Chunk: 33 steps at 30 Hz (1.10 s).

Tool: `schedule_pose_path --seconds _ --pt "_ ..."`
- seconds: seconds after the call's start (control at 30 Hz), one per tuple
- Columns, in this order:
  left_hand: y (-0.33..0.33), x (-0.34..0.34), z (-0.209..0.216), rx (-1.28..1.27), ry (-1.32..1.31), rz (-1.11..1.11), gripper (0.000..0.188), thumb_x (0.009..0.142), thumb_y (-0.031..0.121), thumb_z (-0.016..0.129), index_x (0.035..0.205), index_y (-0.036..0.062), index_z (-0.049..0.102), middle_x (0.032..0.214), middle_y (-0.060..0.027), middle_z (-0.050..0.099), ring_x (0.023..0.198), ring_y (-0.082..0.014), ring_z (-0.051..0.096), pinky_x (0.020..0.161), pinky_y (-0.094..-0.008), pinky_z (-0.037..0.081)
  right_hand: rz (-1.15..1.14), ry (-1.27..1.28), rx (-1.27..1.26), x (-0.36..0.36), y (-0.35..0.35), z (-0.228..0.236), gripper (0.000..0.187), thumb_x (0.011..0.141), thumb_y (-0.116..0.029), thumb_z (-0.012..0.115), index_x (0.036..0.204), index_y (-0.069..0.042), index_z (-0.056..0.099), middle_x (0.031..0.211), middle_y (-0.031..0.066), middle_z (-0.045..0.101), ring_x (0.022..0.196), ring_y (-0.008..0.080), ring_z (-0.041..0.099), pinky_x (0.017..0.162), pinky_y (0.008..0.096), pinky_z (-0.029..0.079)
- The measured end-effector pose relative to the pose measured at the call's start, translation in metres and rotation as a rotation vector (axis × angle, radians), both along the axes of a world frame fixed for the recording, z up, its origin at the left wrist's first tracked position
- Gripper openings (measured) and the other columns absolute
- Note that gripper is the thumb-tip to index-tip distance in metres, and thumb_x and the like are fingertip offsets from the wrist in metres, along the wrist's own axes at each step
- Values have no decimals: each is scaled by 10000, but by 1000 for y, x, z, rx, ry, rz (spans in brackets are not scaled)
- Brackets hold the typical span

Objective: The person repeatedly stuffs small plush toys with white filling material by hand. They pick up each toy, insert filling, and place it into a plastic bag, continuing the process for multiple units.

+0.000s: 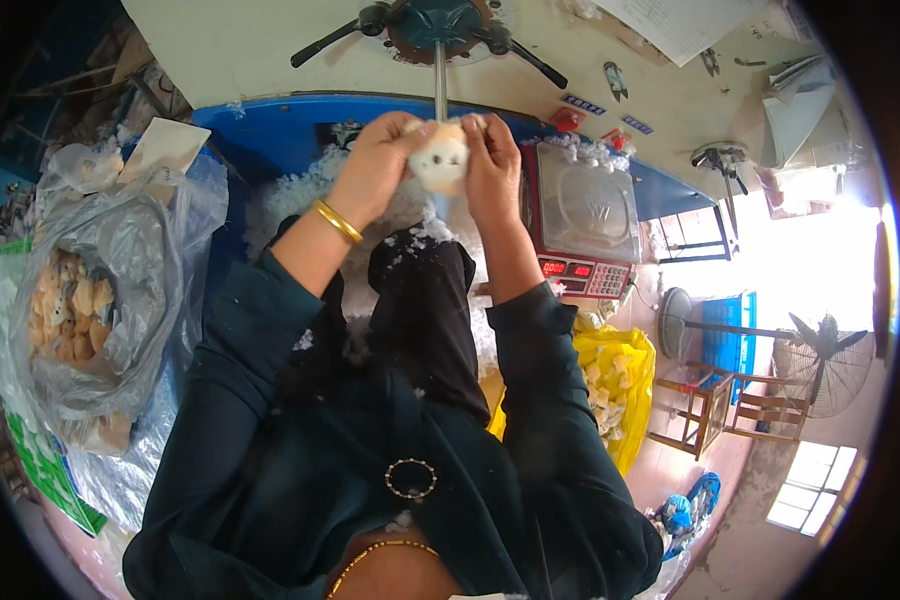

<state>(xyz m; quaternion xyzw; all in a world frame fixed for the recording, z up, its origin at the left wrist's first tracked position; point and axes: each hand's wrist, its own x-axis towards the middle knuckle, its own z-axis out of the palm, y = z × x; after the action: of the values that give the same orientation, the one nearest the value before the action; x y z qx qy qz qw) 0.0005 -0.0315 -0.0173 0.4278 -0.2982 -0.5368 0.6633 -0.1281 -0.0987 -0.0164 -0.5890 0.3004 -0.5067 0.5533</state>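
Observation:
Between my hands is a small plush animal toy (pixel 438 162), white-faced with dark eyes and tan fur at its top and bottom. My left hand (pixel 378 160) pinches its left side, fingers bent over the upper edge. On the other side, the thumb and fingers of my right hand (pixel 492 165) close on the toy's right edge. Just beyond it, a thin metal tube (pixel 440 85) reaches toward me from a dark machine fitting (pixel 438 28). Whether the tube's tip enters the toy is hidden by the toy and my fingers. White fluffy stuffing (pixel 305 200) lies around and below my hands.
A scale (pixel 588 205) with a lit red display stands right of my right hand. Plush pieces fill a see-through bag (pixel 175 260) at left and a yellow bag (pixel 640 400) at right. Black handles (pixel 325 45) jut from the fitting. Small snippers (pixel 615 80) lie on the bench.

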Motion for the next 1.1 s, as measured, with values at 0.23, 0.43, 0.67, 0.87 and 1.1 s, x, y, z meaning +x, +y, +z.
schedule_pose_path --seconds 0.23,0.43,0.67,0.87,1.1 --pt "0 1 -6 -96 -48 115 98 906 137 614 849 63 583 774 39 566 674 -42 497 594 -191 398 -5 -6 155 -9 18 15 127 903 -139 636 812 -57 602 678 -44 547 573 27 455 487 193 337" --pt "-6 21 -12 -207 -144 107 82 908 84 595 837 47 575 777 27 565 682 -45 496 603 -196 406 -11 -226 130 3 44 15 130 854 -64 683 770 -64 584 655 -43 534 540 23 422 462 188 303" --pt "15 -17 -4 -214 -293 276 119 854 67 668 823 53 554 748 31 546 625 -33 453 530 -185 368 -60 -129 28 -12 9 4 84 852 -24 659 801 -45 595 734 -23 585 593 22 475 506 177 353" --pt "7 -5 -21 -247 -322 350 101 832 38 683 826 40 582 788 13 572 670 -42 489 588 -179 410 -1 -67 37 -16 18 7 76 855 -30 657 840 -41 583 722 -40 554 602 20 475 530 175 367" --pt "23 -12 3 -244 -592 333 108 800 50 696 800 32 590 798 -12 599 674 -73 530 614 -217 450 -48 -156 -39 -16 11 -8 51 877 -17 614 907 -51 589 787 -36 566 702 35 496 616 184 393"
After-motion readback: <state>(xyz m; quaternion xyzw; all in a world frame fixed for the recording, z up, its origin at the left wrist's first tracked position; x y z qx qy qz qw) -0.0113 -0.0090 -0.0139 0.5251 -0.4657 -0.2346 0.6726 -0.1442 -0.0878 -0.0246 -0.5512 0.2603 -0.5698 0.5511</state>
